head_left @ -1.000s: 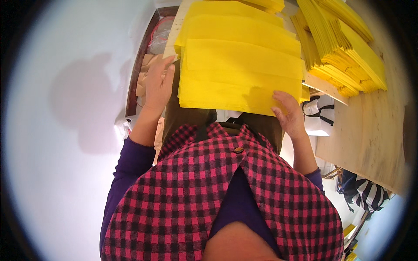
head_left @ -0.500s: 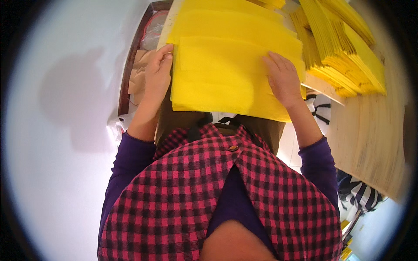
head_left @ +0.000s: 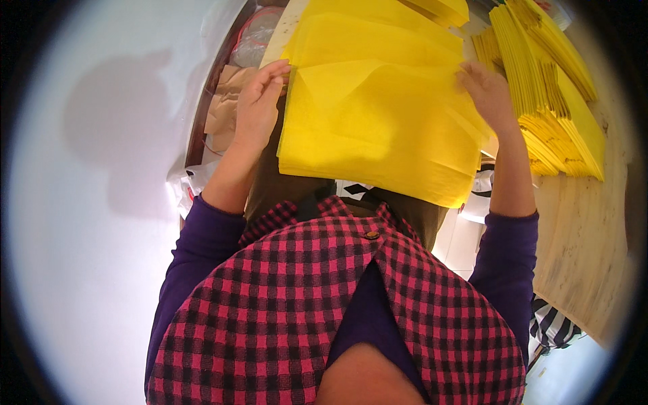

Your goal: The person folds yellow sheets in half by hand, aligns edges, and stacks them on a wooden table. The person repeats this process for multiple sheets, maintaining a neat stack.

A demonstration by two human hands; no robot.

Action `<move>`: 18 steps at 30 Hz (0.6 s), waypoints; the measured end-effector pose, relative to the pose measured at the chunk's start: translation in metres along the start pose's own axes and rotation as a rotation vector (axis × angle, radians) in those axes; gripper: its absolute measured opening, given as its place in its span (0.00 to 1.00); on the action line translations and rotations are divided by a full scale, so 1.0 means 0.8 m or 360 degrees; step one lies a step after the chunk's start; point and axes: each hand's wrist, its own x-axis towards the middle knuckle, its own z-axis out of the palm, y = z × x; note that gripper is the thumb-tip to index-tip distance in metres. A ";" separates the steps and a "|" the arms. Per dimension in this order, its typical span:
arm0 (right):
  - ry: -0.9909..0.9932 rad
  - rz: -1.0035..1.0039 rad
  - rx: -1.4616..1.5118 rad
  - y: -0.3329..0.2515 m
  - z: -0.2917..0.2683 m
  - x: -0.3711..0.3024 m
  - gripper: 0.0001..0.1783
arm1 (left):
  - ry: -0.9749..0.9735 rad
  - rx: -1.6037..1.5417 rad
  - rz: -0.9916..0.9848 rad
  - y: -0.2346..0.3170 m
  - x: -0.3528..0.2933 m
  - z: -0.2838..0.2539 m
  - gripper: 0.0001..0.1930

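Note:
A yellow cloth-like sheet lies over a stack of like sheets in front of me, its near edge hanging over my lap. At its far left corner, my left hand is closed, fingers and thumb pinching the edge. My right hand is closed at the far right corner, fingertips curled against the sheet's edge; its thumb is partly hidden. Between my hands the sheet's far edge runs slightly raised and rippled. Beyond it, more yellow sheeting is spread out.
To the right, a pile of folded yellow pieces stands on a pale wooden table. Brown paper and clear plastic lie at the left beside a white wall. A black-and-white striped bag sits below the table.
My right hand has moved from lying on the sheet out to its right edge. The top sheet now spreads wider, covering the layered edges. My left hand stays at the left edge.

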 end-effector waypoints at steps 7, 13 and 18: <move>-0.0367 -0.0041 -0.0177 0.021 0.005 0.068 0.14 | 0.0018 -0.0073 -0.0018 -0.008 0.001 -0.002 0.16; -0.0373 0.0100 -0.0234 0.040 0.019 0.063 0.15 | 0.0025 -0.0128 -0.0024 -0.005 0.004 -0.004 0.16; -0.0182 -0.0030 -0.0289 0.058 0.018 0.048 0.15 | 0.0002 -0.0109 -0.0081 0.006 0.011 -0.001 0.16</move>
